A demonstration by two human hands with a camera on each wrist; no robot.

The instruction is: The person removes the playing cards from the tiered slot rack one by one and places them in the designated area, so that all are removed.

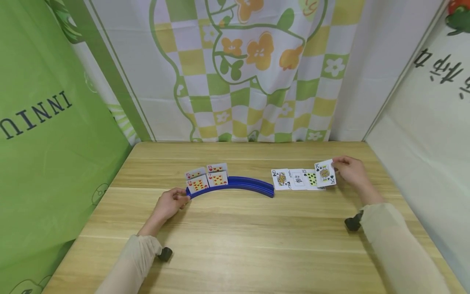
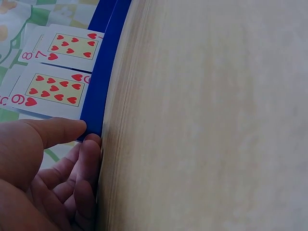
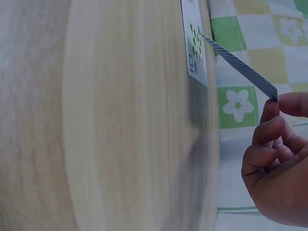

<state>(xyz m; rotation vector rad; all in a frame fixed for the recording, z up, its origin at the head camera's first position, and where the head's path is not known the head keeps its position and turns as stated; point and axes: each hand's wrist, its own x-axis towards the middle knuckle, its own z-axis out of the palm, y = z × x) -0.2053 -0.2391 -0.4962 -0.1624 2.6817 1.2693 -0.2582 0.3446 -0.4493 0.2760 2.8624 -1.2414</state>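
Note:
A curved blue card holder (image 1: 253,182) stands on the table, its left end pinched between the thumb and fingers of my left hand (image 1: 169,204). In its left part a nine of hearts (image 2: 55,90) and a seven of hearts (image 2: 72,48) stand in front, with an eight (image 1: 217,167) and another red card (image 1: 195,173) behind them, partly hidden. At the right, my right hand (image 1: 349,169) pinches a black king card (image 1: 325,173) by its edge, tilted above the table. Beside it lie a queen (image 1: 281,179), a jack (image 1: 297,179) and a ten (image 1: 310,179), face up and overlapping.
The wooden table (image 1: 235,241) meets a patterned curtain (image 1: 257,102) at its back edge. A green cloth (image 1: 47,122) hangs on the left and a white one (image 1: 426,122) on the right. Small black devices (image 1: 353,222) are at both wrists.

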